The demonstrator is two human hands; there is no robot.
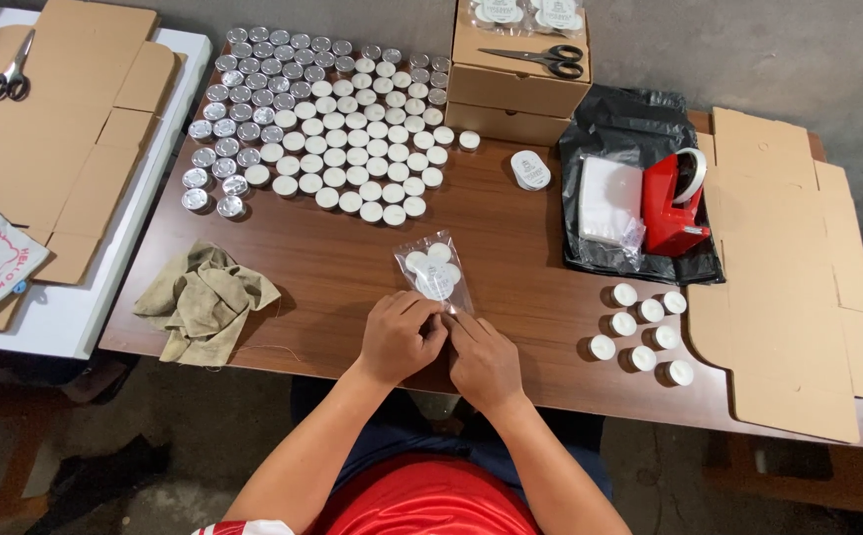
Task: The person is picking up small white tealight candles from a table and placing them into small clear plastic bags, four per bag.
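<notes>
A clear plastic bag [433,269] with a few white tealight candles and a round label lies on the brown table [332,263] in front of me. My left hand [399,337] and my right hand [484,362] meet at the bag's near end, fingers pinched on its open flap. A large block of several tealights [337,124], some in bare silver cups, fills the far middle of the table. Several loose tealights [641,335] sit to the right of my hands.
A beige rag [203,300] lies at the left. A red tape dispenser [676,203] and white packet rest on a black bag [639,129]. Scissors [540,57] lie on stacked cardboard boxes [515,94]. A stack of round labels [529,169], flat cardboard [798,277] at right.
</notes>
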